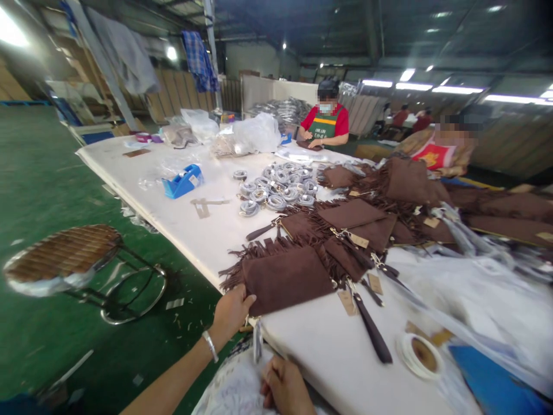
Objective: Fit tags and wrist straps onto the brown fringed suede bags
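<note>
My left hand [232, 311] is closed on the near left corner of a brown fringed clutch bag [287, 279], thumb on top, at the table's edge. The bag lies flat with its fringe to the far side. Lower down, my right hand [285, 385] has its fingers curled in front of my body; what they hold, if anything, is hidden. A shiny strip [258, 341] hangs near it at the edge. More brown fringed bags [356, 213] lie heaped beyond, with a dark wrist strap [371, 328] and a paper tag [348, 302] at their near side.
Coiled straps [276, 200] and a blue tape dispenser [183, 181] lie farther back on the white table [207, 227]. At the right are a tape roll [419, 354] and plastic sheeting [458, 288]. A stool [64, 253] stands left. Two co-workers [326, 124] are across the table.
</note>
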### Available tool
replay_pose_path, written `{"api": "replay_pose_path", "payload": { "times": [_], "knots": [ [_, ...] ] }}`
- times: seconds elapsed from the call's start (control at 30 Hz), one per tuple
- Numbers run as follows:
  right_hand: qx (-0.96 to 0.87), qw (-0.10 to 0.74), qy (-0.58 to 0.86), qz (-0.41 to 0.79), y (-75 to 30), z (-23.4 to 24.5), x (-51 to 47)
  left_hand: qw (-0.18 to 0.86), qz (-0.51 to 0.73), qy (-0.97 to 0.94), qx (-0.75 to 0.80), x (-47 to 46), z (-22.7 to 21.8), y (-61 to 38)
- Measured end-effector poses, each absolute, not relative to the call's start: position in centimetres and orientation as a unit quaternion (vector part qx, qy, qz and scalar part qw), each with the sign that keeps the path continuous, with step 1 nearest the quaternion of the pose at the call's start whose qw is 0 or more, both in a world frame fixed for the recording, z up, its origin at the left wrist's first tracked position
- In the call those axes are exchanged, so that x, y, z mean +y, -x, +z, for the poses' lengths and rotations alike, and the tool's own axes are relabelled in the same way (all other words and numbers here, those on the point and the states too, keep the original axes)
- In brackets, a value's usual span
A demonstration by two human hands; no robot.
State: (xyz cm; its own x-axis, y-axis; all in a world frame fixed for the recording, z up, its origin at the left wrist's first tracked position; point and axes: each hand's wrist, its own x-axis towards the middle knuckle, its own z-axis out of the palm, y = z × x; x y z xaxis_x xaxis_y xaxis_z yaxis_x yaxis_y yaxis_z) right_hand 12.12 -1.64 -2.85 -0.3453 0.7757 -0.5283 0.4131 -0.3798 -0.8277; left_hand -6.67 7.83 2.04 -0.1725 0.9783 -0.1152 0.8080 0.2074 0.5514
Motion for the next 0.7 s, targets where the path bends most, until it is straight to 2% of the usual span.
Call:
{"api": "replay_pose_path", "payload": {
  "times": [0.1,0.27,0.33,0.4,0.53,0.7],
  "knots": [
    [-0.612,0.134,0.595,0.503,-13.4,-1.2,-0.7,0.220,0.168,-0.647,0.710,10.0,2.8,6.7],
    [-0.725,0.221,0.601,0.255,-15.3,2.9,4.0,0.223,0.142,-0.693,0.670,14.2,3.1,5.4],
    [-0.764,0.199,0.591,0.166,-15.6,3.5,6.7,0.227,0.142,-0.702,0.660,16.2,3.1,4.3],
    [-0.783,0.140,0.598,0.101,-15.9,3.3,9.4,0.232,0.147,-0.707,0.652,18.2,3.4,3.4],
    [-0.795,0.057,0.601,0.053,-16.5,2.0,13.5,0.235,0.168,-0.707,0.646,20.2,4.7,2.9],
    [-0.789,0.055,0.607,0.074,-17.4,1.7,14.7,0.226,0.212,-0.731,0.607,14.1,4.9,4.2]
  ]
}}
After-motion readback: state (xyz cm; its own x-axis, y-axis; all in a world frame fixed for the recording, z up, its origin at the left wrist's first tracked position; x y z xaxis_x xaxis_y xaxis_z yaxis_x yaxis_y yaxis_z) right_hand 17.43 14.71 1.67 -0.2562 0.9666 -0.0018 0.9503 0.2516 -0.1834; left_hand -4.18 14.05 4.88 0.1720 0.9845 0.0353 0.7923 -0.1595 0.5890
